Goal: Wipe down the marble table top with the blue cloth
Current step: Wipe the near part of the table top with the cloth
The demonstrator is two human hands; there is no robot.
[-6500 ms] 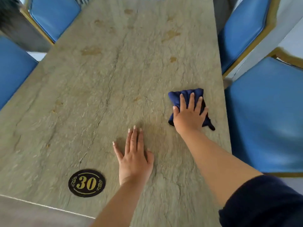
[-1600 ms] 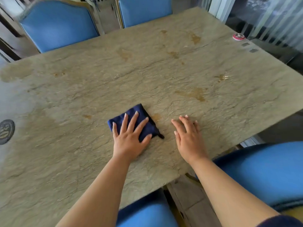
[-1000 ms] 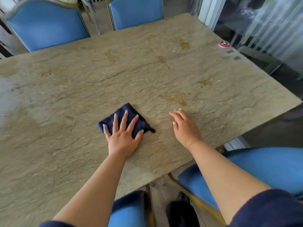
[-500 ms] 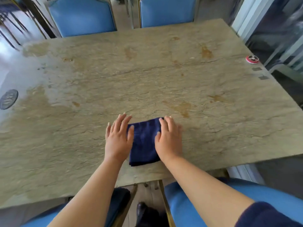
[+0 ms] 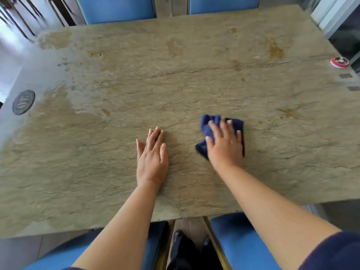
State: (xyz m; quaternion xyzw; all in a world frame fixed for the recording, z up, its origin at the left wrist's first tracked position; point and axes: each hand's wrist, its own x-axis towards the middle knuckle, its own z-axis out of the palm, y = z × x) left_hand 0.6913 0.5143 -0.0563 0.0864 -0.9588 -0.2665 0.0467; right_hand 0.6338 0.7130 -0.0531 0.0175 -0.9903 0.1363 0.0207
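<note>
The beige marble table top fills most of the head view, with brown stains toward the far right. A dark blue cloth lies bunched on it right of centre. My right hand presses down on the cloth with fingers spread, covering most of it. My left hand rests flat on the bare marble to the cloth's left, fingers together, holding nothing.
A round dark number badge sits at the table's left edge, and a red-and-white disc at the right edge. Blue chairs stand at the far side; blue seats are tucked under the near edge.
Half a second ago both hands were on the cloth near the front edge. Now my right hand alone has slid it rightward, and my left hand lies on bare marble.
</note>
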